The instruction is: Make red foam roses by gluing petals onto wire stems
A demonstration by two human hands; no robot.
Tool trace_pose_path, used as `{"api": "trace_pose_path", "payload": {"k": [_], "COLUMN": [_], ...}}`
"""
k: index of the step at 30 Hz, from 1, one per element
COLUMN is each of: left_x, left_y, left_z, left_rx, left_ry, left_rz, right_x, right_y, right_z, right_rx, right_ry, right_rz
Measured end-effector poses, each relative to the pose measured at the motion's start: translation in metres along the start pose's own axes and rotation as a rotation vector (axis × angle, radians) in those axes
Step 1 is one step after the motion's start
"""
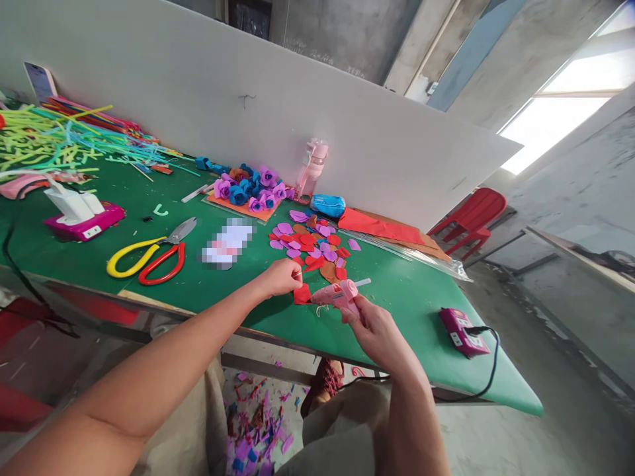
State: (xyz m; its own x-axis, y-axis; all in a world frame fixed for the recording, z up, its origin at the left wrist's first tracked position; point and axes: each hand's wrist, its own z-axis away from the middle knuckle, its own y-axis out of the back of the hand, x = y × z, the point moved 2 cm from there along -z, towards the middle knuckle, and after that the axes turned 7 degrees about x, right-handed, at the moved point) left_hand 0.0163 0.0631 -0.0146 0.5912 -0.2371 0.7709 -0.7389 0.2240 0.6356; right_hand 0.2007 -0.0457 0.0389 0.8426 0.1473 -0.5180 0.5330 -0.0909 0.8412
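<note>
My right hand (376, 328) is closed round a pink glue gun (338, 295), whose nozzle points left at a red foam piece (302, 295). My left hand (280, 276) is pinched shut on that red piece, just above the green table (411, 291). Behind both hands lies a heap of red, purple and brown foam petals (312, 243).
Finished foam roses (251, 187) lie on an orange sheet beside a pink bottle (311, 168) and a blue pouch (327, 205). Yellow and red scissors (149, 256), a pink power strip (459, 330), red sheets (380, 227), green strips (49, 139), a red chair (469, 218). Scraps litter the floor.
</note>
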Motion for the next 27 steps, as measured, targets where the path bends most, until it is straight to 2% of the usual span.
{"api": "trace_pose_path", "payload": {"k": [12,14,18,22,27], "left_x": [0.004,0.003,0.002,0.001,0.003], "left_y": [0.002,0.002,0.001,0.001,0.002], "left_z": [0.002,0.002,0.001,-0.001,0.0], "left_rx": [-0.01,-0.012,-0.015,-0.02,-0.099], "left_ry": [0.017,0.012,0.0,0.024,0.176], "left_rz": [-0.01,-0.004,0.047,0.174,0.415], "right_x": [0.01,0.017,0.035,0.053,0.066], "right_y": [0.003,0.007,0.016,0.014,0.008], "right_z": [0.001,0.002,0.003,0.0,-0.005], "right_rx": [0.005,-0.014,-0.057,-0.038,0.046], "right_ry": [-0.067,-0.108,-0.202,-0.299,-0.372], "right_rz": [-0.048,-0.162,-0.568,-0.925,-1.114]}}
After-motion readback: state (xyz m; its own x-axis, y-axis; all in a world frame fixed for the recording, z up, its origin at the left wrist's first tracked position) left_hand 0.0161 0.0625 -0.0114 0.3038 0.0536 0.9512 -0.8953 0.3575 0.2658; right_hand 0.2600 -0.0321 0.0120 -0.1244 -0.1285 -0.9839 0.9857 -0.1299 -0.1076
